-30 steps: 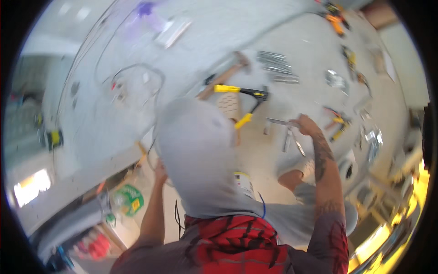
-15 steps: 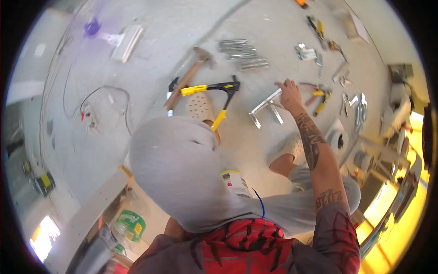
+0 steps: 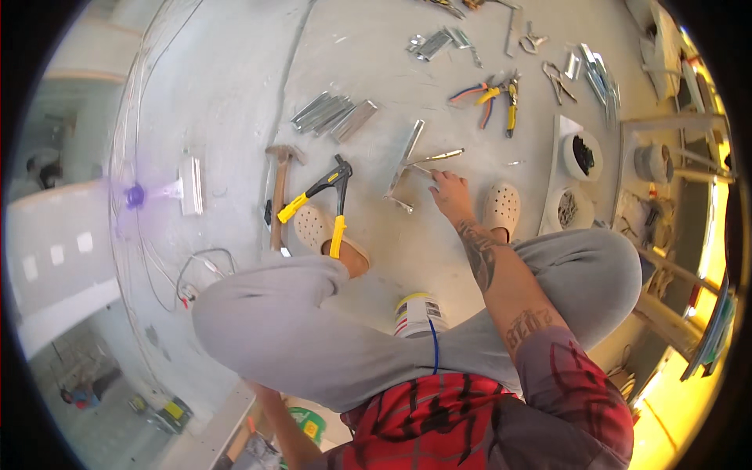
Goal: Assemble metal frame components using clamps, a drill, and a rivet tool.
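While the right hand (image 3: 448,190) pinches the thin metal strip (image 3: 435,157) beside the channel piece (image 3: 406,155) on the floor, its sharp edge could cut fingers; left hand unseen.

Can (image 3: 419,315): cylindrical, white body with a yellow rim at the top, standing upright on the concrete floor between the person's knees; a label with dark print wraps its side (print too small to tell apart).

Green tub (image 3: 307,423): low in view beside the person's left arm, round, green with a yellow patch on its face.

Two white bowls (image 3: 583,153) at right, on a pale sheet, hold small dark parts; no labels visible on them.

No signs or screens in view.
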A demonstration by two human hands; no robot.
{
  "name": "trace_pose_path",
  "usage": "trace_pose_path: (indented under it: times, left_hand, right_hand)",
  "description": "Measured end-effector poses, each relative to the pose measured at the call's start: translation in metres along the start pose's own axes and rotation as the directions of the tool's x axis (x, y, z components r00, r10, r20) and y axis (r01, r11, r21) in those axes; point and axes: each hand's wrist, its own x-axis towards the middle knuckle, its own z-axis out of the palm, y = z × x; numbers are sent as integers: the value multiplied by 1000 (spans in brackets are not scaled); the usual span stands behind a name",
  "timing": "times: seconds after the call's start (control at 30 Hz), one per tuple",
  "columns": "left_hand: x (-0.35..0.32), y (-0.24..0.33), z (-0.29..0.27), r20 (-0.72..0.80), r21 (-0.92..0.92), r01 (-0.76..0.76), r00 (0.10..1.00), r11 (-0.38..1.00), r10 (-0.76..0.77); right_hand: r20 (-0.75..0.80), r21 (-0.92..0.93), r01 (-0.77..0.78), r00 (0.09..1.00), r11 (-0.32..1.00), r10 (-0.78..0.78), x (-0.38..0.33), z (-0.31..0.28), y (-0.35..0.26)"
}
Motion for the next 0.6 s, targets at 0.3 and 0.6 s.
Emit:
trace_pose_path:
  times: [0.3, 0.6]
  left_hand:
    - [28, 310, 197, 484, 621, -414, 871, 666, 90]
    - [-8, 239, 434, 913, 408, -691, 327, 597, -245]
  right_hand:
    - [165, -127, -87, 980, 988, 107, 15, 4, 28]
    - [175, -135, 1, 984, 991, 23, 22, 11, 18]
